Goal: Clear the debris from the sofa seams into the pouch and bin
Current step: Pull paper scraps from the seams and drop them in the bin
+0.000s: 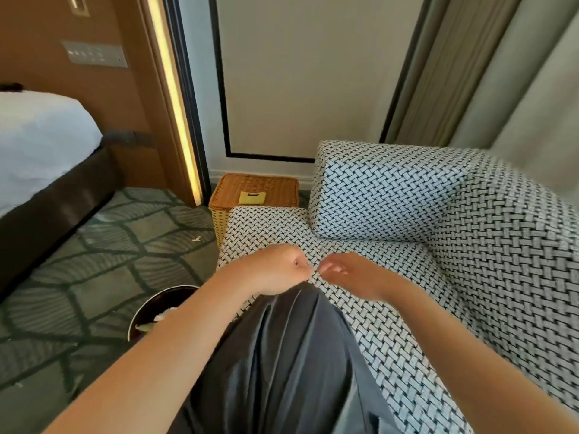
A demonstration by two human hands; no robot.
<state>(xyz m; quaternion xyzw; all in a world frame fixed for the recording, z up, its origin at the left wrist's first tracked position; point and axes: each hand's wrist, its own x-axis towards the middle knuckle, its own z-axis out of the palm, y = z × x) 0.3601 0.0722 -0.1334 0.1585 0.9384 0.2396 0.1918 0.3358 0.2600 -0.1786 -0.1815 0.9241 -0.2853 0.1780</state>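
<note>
Below-left of the curled fingers of the left hand (pixel 279 270) waits the dark bin (pixel 156 311), while the right hand (pixel 347 274) fingers pinch something too small to tell above the sofa (pixel 391 333); pinching firmly should prevent spills, yellow pouch (pixel 252 197) beyond.

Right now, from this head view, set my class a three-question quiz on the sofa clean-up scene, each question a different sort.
1. True or false: the yellow pouch lies on the wicker basket.
2. The dark bin stands on the: A sofa seat, B carpet, C bed.
3. Fill in: the left hand is closed into a ____.

Key: 1 true; 2 B; 3 fist. Whether the right hand pinches anything is too blurred to tell.
</note>
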